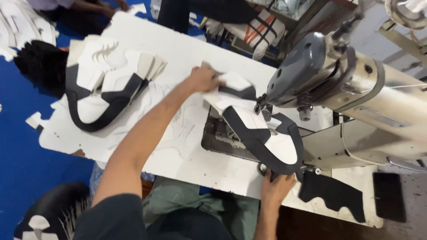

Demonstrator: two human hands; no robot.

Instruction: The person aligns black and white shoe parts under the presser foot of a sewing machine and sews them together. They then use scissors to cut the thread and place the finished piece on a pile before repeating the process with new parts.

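Sewing machine (338,84) as landmark. Stack of cut white-and-black shoe uppers (106,84) lies well left of it on white worktable (187,58); loose black cut piece (333,193) below it. Machine head overhangs needle area, hiding part of workpiece. Left hand (205,79), fingers spread flat, presses far end of shoe upper (262,133). Right hand (276,187), fingers curled, pinches near black edge. Upper: white panels, black trim, flat under needle.
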